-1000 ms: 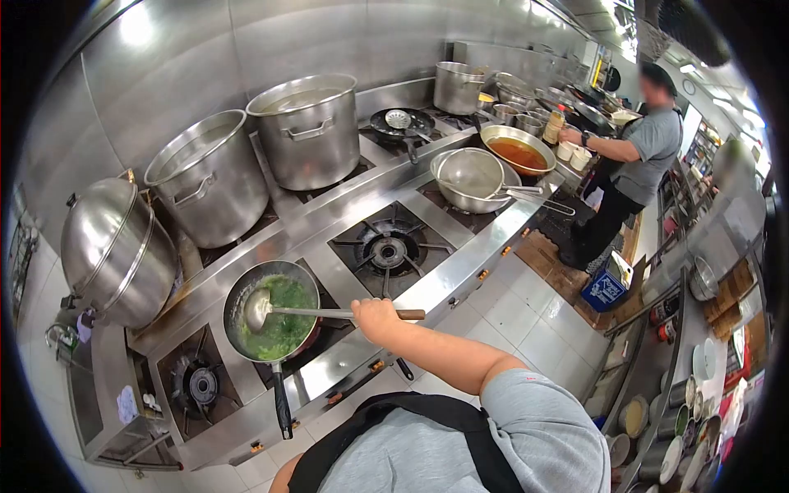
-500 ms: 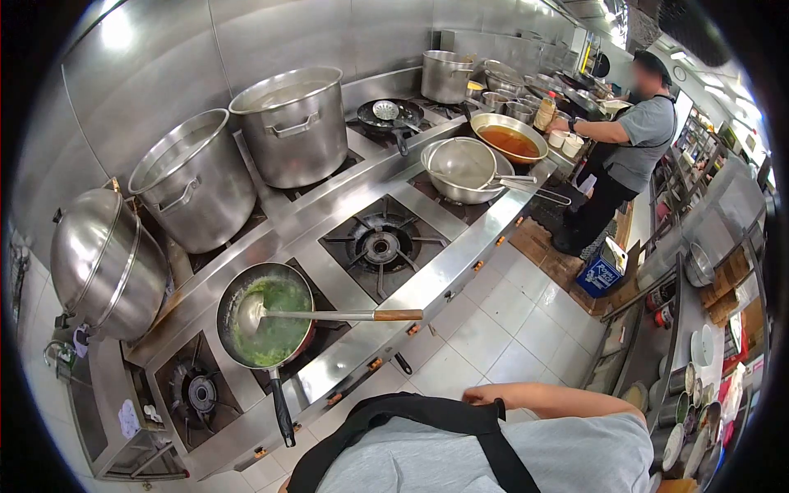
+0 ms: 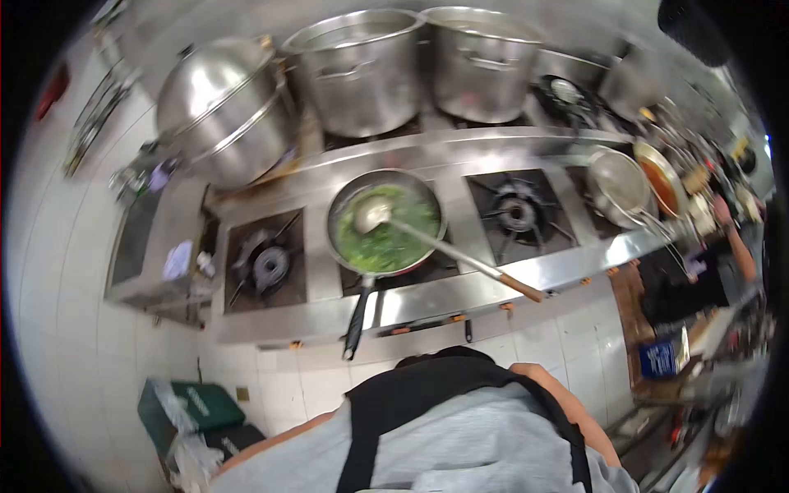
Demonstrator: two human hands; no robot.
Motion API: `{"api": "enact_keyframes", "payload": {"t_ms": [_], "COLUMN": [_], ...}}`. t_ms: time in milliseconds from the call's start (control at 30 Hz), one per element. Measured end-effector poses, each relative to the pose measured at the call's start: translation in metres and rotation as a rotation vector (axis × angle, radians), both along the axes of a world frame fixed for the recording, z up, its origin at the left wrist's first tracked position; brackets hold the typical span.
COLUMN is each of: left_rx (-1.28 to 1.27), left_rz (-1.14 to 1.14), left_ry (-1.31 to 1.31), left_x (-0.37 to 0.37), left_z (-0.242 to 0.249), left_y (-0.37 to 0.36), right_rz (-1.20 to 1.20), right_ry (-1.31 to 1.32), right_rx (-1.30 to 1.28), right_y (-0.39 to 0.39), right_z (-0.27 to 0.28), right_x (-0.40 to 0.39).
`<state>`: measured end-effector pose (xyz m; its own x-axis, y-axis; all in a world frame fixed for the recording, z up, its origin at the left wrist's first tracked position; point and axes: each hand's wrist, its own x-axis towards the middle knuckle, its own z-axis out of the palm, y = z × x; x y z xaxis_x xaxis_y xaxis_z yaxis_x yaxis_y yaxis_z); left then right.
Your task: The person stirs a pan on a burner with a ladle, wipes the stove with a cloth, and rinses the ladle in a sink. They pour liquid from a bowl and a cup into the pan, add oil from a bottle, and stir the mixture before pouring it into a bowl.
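Neither of my hands shows; only parts of my left forearm [image 3: 283, 440] and my right arm [image 3: 567, 403] appear beside the black apron [image 3: 436, 378]. In front of me, a frying pan [image 3: 386, 177] rests on a burner with its black handle toward me. Bright green leafy food [image 3: 403, 215] in liquid fills its base. A ladle [image 3: 460, 256] lies across the pan, bowl in the greens, its wooden handle end sticking out past the rim to the right. No hand touches pan or ladle.
Bare burners [image 3: 271, 264] flank the pan. Behind stand two large stockpots [image 3: 357, 94] and a domed lidded pot [image 3: 218, 123]. Strainers [image 3: 620, 181] and a pan of reddish-brown liquid [image 3: 657, 185] sit at right, near a co-worker's arm [image 3: 740, 255]. A green bin [image 3: 197, 407] stands lower left.
My view has swung left, bringing the pan nearer the centre and the green bin into sight. My right hand, visible before at my waist, has gone out of view. Pan and ladle stay put.
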<state>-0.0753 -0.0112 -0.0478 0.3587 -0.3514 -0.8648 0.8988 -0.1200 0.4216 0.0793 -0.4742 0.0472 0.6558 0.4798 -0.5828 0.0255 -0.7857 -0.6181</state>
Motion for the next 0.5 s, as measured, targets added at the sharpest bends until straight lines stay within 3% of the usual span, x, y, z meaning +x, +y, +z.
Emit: {"api": "enact_keyframes", "payload": {"t_ms": [33, 67, 167, 233, 333, 400, 433, 467, 500], "left_rx": [-0.009, -0.018, -0.038, -0.038, -0.019, 0.056, 0.075, 0.278, 0.327], "left_rz": [0.0, 0.002, 0.004, -0.013, -0.073, -0.09, -0.014, -0.224, 0.178], "left_ry": [0.004, 0.008, 0.029, 0.045, 0.035, -0.062, -0.197, -0.309, -0.334], "left_x": [-0.008, -0.013, -0.027, -0.031, -0.023, -0.003, 0.007, 0.039, 0.056], "left_z": [0.0, 0.001, 0.0, -0.001, -0.009, -0.027, -0.054, -0.052, -0.05], "left_y": [-0.001, -0.001, -0.005, -0.007, -0.001, 0.015, 0.023, 0.035, 0.031], "right_rz": [0.182, 0.132, 0.006, 0.066, -0.052, -0.343, -0.346, -0.349, -0.284], "right_ry": [-0.105, -0.255, -0.02, -0.059, -0.044, -0.119, -0.307, -0.496, -0.711], "right_rx": [-0.113, 0.131, 0.077, 0.053, 0.122, 0.228, 0.245, 0.259, 0.226], "right_y": [0.008, 0.001, 0.011, 0.013, 0.023, 0.034, 0.039, 0.045, 0.051], "right_z": [-0.018, -0.027, -0.01, 0.0, 0.04, 0.057, 0.061, 0.064, 0.066], "right_x": [0.009, 0.006, 0.017, 0.02, 0.028, 0.035, 0.042, 0.052, 0.064]}}
